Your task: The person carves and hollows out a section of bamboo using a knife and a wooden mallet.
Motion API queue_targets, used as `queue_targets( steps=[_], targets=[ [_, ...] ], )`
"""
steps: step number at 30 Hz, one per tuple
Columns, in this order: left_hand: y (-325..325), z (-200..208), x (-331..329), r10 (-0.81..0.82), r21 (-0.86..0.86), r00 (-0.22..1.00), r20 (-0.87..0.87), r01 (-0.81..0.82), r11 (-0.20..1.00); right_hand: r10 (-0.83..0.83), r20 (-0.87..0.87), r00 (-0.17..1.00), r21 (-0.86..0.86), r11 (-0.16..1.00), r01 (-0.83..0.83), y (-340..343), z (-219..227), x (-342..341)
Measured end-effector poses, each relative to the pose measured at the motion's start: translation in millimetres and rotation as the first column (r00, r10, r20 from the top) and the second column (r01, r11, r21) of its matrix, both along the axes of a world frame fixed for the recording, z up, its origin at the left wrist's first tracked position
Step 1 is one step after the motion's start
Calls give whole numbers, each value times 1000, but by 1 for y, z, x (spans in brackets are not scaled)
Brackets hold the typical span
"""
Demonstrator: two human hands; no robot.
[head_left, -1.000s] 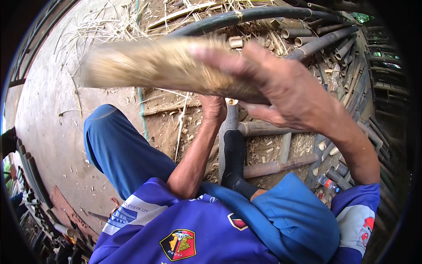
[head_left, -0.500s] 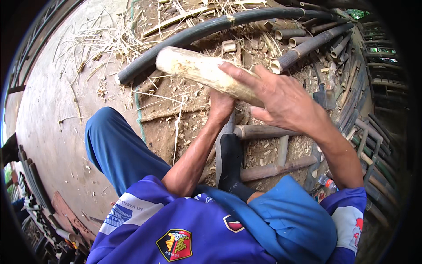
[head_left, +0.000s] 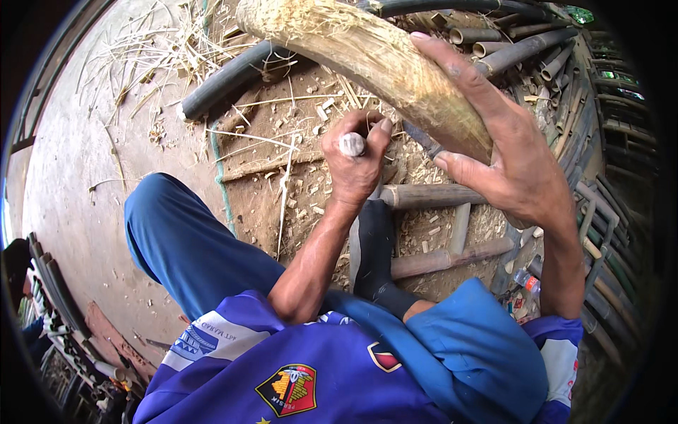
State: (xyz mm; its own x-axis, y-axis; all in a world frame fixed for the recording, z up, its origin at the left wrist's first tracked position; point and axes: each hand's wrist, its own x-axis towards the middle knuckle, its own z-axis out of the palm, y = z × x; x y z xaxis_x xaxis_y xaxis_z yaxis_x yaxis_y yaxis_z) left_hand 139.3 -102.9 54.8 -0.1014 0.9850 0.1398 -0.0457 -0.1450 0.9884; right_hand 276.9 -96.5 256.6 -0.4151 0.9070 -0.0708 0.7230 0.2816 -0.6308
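A thick, club-like wooden mallet (head_left: pixel 374 60), pale with a frayed, battered surface, rises close to the camera. My right hand (head_left: pixel 519 155) is closed around its lower end, thumb below and fingers above. Below and left of it, my left hand (head_left: pixel 353 166) makes a fist around a round tool handle (head_left: pixel 352 144), seen end-on; the tool's working end is hidden. Beneath my hands lies a ladder-like bamboo frame (head_left: pixel 432 196) with cross rungs. My dark-socked foot (head_left: pixel 373 247) rests against its left side.
A dark bamboo pole (head_left: pixel 229 81) lies beyond my hands. Shavings (head_left: pixel 169 53) and small chips litter the floor. Cut bamboo tubes (head_left: pixel 526 49) are piled at the far right. A plastic bottle (head_left: pixel 527 280) lies near my right elbow.
My right hand has lifted the mallet up toward the camera, away from my left hand. The tool handle in my left fist has come into sight.
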Motion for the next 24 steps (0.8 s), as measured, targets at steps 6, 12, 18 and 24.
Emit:
queue_targets(
  steps=[6, 12, 18, 24],
  targets=[
    [8, -28, -9, -58, -264, 826, 560, 244, 933, -14, 133, 991, -73, 997, 24, 5, 2, -6],
    [5, -29, -11, -9, -281, 795, 606, 224, 933, 24, 127, 992, -42, 999, -19, 9, -2, -14],
    [6, -31, -8, 50, -280, 761, 647, 176, 944, 43, 50, 998, -28, 999, -42, 14, -1, -26],
    [5, -31, -11, 92, -306, 744, 662, 157, 939, 86, 5, 996, -22, 996, -86, 22, 1, -31]
  ],
)
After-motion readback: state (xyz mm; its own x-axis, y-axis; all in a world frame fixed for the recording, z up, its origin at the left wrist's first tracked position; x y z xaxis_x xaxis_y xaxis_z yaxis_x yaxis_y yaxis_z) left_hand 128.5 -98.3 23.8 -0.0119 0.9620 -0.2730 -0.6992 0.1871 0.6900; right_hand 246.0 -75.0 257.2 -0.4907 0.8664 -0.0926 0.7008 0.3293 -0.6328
